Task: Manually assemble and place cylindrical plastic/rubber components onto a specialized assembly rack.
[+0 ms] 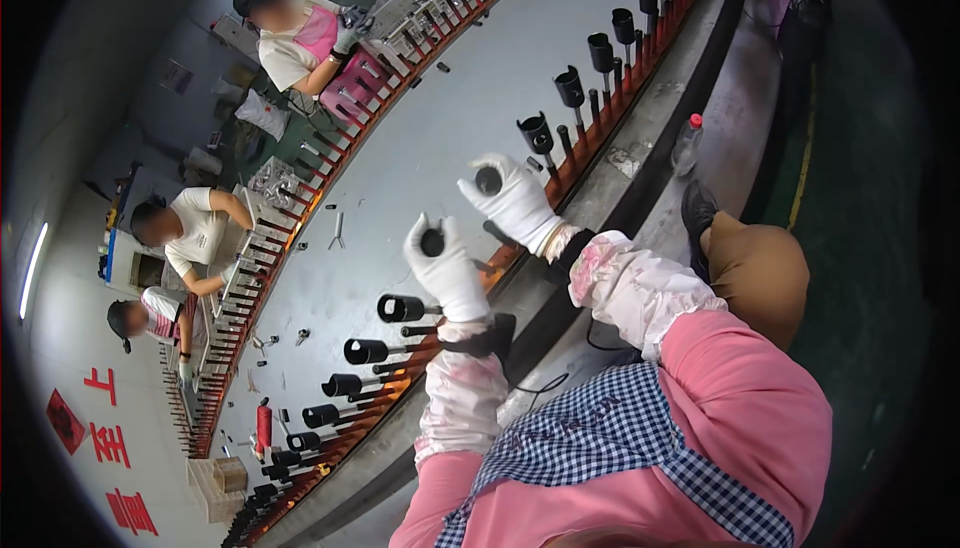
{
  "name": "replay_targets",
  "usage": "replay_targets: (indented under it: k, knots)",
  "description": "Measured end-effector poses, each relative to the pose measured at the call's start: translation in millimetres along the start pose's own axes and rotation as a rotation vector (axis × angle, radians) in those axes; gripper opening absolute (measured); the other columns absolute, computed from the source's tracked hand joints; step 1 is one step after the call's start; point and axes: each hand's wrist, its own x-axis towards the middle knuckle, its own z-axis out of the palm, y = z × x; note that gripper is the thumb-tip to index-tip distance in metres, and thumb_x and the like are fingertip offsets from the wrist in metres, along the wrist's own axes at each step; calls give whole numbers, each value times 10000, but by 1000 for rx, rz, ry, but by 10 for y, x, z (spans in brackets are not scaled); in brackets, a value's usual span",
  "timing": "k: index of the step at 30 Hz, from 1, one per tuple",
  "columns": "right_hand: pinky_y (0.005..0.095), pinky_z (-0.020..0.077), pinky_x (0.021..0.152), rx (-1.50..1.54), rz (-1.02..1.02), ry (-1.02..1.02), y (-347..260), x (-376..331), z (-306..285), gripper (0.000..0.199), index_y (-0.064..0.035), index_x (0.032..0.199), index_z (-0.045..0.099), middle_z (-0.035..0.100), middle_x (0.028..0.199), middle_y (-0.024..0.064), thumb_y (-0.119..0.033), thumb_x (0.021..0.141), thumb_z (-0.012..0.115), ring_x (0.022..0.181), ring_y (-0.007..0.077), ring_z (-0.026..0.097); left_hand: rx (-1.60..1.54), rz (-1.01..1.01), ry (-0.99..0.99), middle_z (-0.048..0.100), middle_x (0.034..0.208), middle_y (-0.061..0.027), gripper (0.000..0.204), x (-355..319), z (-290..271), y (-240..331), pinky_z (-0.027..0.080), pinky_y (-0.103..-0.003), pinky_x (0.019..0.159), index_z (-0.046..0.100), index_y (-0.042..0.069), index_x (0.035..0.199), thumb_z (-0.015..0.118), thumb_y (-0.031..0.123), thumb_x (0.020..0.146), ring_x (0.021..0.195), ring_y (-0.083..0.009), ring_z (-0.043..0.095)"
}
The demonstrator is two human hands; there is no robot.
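Over a grey table (pixel 430 143), a left dark piece (pixel 433 241) and a right dark piece (pixel 488 181) are held.
The left dark piece, round at its visible end, is enclosed by the curled thumb and fingers of the white-gloved left hand (pixel 452 276); the right dark piece is gripped likewise by the right hand (pixel 518 206). Both hands are flanked by the near row of rods (pixel 567 143): one black cup (pixel 400 308) is set just beside the left wrist, another black cup (pixel 535 133) near the right hand, and the stretch between is partly blocked from view by the hands. A forked metal piece (pixel 337 233) and a red cylinder (pixel 263 428) are left on the table; a red-capped bottle (pixel 686 151) is placed beyond the right sleeve. The far side is occupied by three co-workers (pixel 298 48).
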Motion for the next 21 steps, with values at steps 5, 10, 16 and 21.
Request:
replay_targets:
  k: [5,10,16,21]
  knots:
    - [370,605,801,36,-98,-35,-21,-95,250,367,-125,1191,667,757,1019,117,-277,909,846,890,308,749,173,116,72,674,995,-42,346,86,-328,-177,532,-251,781,620,12,1227,810,90,949,839,-99,618]
    - [343,589,880,232,176,-239,-280,-414,348,393,-85,1180,698,769,1069,112,-313,901,856,971,257,753,99,-32,124,663,914,-25,393,27,-684,-48,550,-283,768,601,6,1287,791,70,949,823,-116,638]
    - [360,574,958,138,424,-251,322,-1399,-205,410,-19,1283,703,774,1118,134,-221,943,812,1049,234,747,227,-268,88,650,1308,-143,544,-568,-1081,-62,501,-374,1096,467,-70,1518,671,25,1023,1126,-219,643]
    - [398,492,1133,-92,79,152,228,-664,-306,656,10,1436,585,643,1397,213,-163,873,872,1314,330,625,97,-369,-129,493,1579,-217,650,-1542,-1540,-696,387,-411,1236,362,-36,1612,627,-9,1020,1436,-297,519]
